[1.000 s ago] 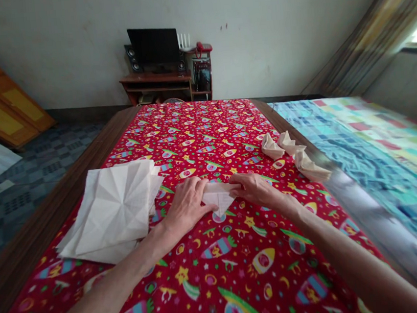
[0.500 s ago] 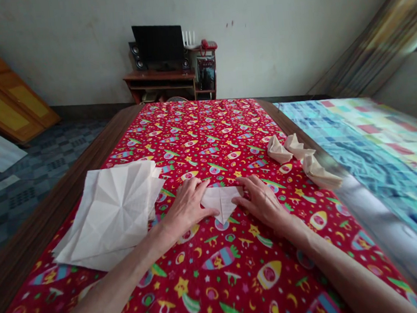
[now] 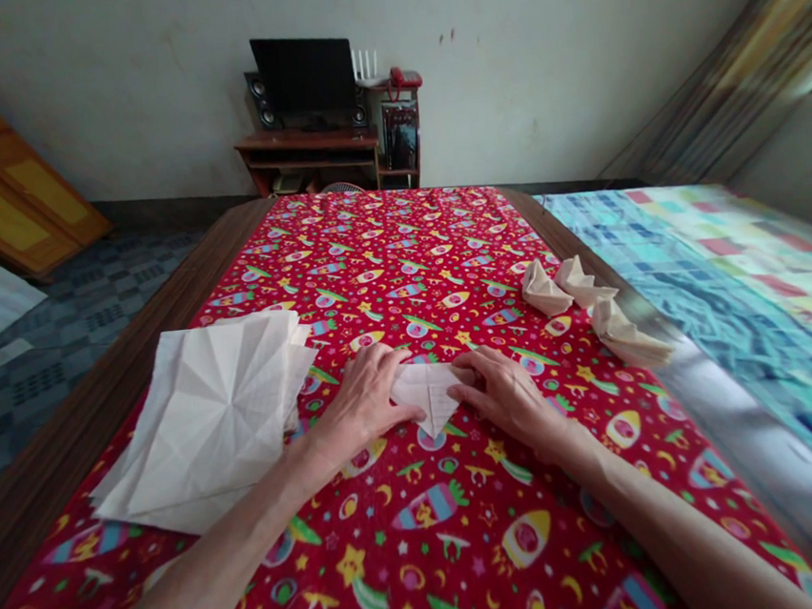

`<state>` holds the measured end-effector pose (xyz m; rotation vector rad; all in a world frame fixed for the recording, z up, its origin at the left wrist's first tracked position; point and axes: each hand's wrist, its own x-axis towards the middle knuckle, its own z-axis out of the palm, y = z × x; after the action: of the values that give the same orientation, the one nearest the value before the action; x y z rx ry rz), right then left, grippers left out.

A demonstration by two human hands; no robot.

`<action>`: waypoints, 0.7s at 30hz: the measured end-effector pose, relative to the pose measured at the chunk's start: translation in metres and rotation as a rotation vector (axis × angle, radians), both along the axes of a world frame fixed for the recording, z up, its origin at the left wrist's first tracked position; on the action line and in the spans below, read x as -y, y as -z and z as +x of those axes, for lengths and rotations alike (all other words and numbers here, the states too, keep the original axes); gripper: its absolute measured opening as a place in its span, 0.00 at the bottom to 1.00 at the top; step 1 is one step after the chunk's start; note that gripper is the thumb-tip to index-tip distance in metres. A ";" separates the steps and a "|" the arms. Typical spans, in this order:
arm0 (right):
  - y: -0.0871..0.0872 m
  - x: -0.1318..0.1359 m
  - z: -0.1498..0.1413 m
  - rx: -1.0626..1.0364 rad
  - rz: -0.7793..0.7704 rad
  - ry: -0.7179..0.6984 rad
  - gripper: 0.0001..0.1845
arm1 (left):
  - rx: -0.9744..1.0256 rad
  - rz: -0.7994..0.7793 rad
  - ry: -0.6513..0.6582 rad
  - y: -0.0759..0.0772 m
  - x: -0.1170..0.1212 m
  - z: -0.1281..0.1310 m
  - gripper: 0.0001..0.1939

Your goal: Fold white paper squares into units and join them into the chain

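A small folded piece of white paper (image 3: 429,396) lies on the red patterned tablecloth, its point toward me and a crease down its middle. My left hand (image 3: 375,389) grips its left corner, thumb on the near side and fingers at the far edge. At the right corner, my right hand (image 3: 496,384) holds it the same way, thumb and fingers closed round the paper. Left of my left hand rests a stack of creased white paper sheets (image 3: 222,408), the top one marked with radiating folds.
Several folded paper boats (image 3: 546,291) sit near the right edge of the table. The red tablecloth (image 3: 428,532) covers the wooden table (image 3: 188,278). Beyond are a desk with a monitor (image 3: 304,80), a wooden cabinet (image 3: 6,180) and, at right, a bed (image 3: 689,258).
The view has shifted slightly. Both hands keep hold of the folded paper, and the right hand's fingers have moved a little inward over its corner.
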<state>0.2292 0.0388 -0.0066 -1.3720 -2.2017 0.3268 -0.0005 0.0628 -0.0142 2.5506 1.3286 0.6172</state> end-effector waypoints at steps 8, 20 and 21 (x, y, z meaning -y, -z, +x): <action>0.001 -0.007 -0.002 -0.099 -0.118 0.095 0.03 | 0.048 0.001 -0.009 -0.003 -0.007 0.004 0.33; 0.005 -0.012 -0.003 -0.034 -0.034 -0.007 0.07 | 0.112 0.030 0.027 0.002 -0.011 0.008 0.22; 0.005 -0.014 -0.004 -0.032 -0.037 -0.005 0.07 | 0.123 0.006 0.012 0.002 -0.011 0.009 0.22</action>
<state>0.2251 0.0525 -0.0116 -1.3708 -2.1835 0.3904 0.0087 0.0738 -0.0164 2.4790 1.2710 0.7629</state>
